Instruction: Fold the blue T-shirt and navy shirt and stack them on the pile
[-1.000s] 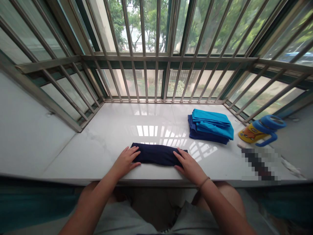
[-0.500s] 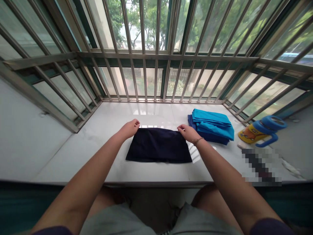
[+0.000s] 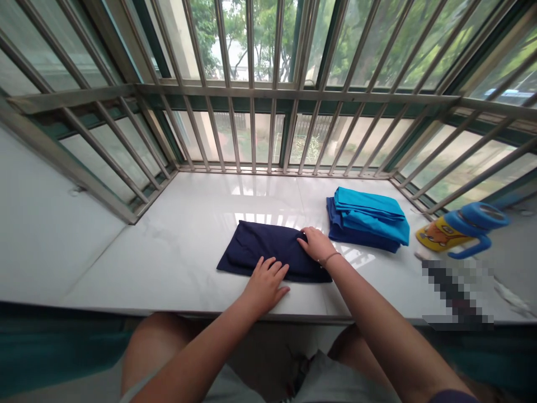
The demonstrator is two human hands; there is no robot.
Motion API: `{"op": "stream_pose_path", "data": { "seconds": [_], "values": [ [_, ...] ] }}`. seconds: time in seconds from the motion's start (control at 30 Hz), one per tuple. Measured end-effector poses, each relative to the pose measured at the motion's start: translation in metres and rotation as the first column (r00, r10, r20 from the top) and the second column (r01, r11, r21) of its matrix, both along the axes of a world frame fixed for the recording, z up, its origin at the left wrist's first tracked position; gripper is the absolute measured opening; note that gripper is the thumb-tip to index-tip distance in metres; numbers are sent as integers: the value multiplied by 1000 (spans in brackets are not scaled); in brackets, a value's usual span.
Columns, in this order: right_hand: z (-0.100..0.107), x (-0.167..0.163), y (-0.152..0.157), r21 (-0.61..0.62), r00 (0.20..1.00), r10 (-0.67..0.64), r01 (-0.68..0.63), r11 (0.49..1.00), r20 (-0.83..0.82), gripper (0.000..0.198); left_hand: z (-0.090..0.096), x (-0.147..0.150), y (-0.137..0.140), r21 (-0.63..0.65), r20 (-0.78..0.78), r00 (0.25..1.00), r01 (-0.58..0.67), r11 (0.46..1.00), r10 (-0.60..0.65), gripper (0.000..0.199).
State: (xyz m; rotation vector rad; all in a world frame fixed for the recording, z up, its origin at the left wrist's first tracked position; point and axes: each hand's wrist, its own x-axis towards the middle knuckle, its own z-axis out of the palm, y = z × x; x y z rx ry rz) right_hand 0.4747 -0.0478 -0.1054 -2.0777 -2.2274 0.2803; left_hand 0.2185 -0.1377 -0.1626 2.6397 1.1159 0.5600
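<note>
A dark navy cloth (image 3: pixel 247 246), folded into a flat wide piece with soft creases, lies on the white sill in front of me. Spread fingers of my left hand (image 3: pixel 265 284) rest on its near edge, around the middle, with the thumb out to the right. My right hand (image 3: pixel 316 245) lies over the cloth's far right corner, thumb and fingertips slightly apart on the fabric. That corner is hidden beneath it.
Right of the cloth sits a folded stack, bright blue fabric (image 3: pixel 369 212) on darker blue fabric (image 3: pixel 344 228). Farther right are a yellow and blue bottle (image 3: pixel 444 232) with a handle and a pixelated dark object (image 3: pixel 455 294). Metal window bars (image 3: pixel 272 129) enclose the sill.
My left hand has left the far left corner and come down to the cloth's near edge. The right hand has shifted slightly nearer, onto the cloth. The camera view has turned a little.
</note>
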Motion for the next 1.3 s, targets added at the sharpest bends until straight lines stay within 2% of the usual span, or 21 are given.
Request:
{"op": "stream_pose_path", "data": {
  "seconds": [0.1, 0.17, 0.23, 0.3, 0.37, 0.47, 0.5, 0.57, 0.6, 0.67, 0.73, 0.83, 0.9, 0.97, 1.03, 1.1, 1.2, 1.23, 1.3],
  "values": [
    [4, -5, -28, -62, 997, -70, 72, 995, 41, 26, 8, -16, 13, -5, -34, 998, 50, 999, -50, 38],
    [5, -14, -62, -110, 993, -99, 105, 988, 61, 24, 21, -39, 30, -37, -50, 991, 126, 991, -128, 22],
    [4, -27, -104, -160, 997, -65, 70, 985, 40, 19, 33, -70, 45, -57, -64, 984, 162, 985, -166, 12],
    [0, -38, -145, -211, 997, 41, -55, 976, -71, 12, 43, -103, 50, -44, -74, 990, 114, 993, -117, 14],
    [-6, -47, -178, -197, 979, 106, -140, 970, -175, 10, 48, -133, 42, -28, -63, 997, 43, 999, -45, 20],
    [-18, -53, -206, -19, 964, 164, -171, 985, -212, 3, 40, -165, 9, -49, -79, 995, 56, 997, -60, 58],
    [-23, -54, -209, 63, 957, 203, -194, 979, -206, 8, 33, -172, -5, -52, -109, 990, 79, 996, -85, 77],
    [-34, -58, -210, 205, 934, 316, -280, 938, -167, 41, 16, -179, -30, -24, -197, 975, 100, 995, -103, 109],
    [-40, -60, -208, 250, 918, 373, -333, 909, -134, 60, 7, -181, -39, 11, -244, 966, 96, 995, -90, 117],
    [-52, -66, -199, 292, 887, 457, -423, 858, -59, 83, -9, -182, -51, 116, -310, 950, 71, 991, -31, 108],
    [-62, -70, -187, 289, 866, 500, -475, 831, -17, 83, -19, -182, -53, 212, -329, 944, 57, 976, 16, 97],
    [-69, -72, -173, 283, 835, 548, -514, 810, -52, 67, -21, -182, -51, 234, -286, 958, 57, 971, 13, 104],
    [-64, -68, -170, 295, 820, 560, -509, 809, -121, 54, -14, -182, -53, 191, -221, 975, 79, 978, -35, 106],
    [-52, -63, -174, 281, 802, 555, -493, 823, -219, 43, 0, -182, -60, 115, -136, 985, 119, 986, -103, 100],
    [-31, -56, -182, 214, 753, 551, -508, 834, -359, 37, 18, -180, -72, -21, -24, 986, 162, 987, -162, 87],
    [-6, -49, -186, 101, 676, 516, -552, 828, -526, 31, 38, -178, -82, -185, 110, 982, 174, 967, -156, 62],
    [26, -41, -177, -87, 580, 354, -597, 797, -734, 19, 65, -173, -81, -393, 253, 967, 70, 917, 35, 27],
    [33, -40, -168, -126, 567, 289, -580, 805, -771, 22, 71, -170, -74, -441, 275, 952, 3, 898, 132, 23],
    [37, -41, -142, -158, 572, 166, -473, 867, -803, 33, 77, -161, -48, -526, 293, 907, -112, 843, 303, 27]
  ]
}}
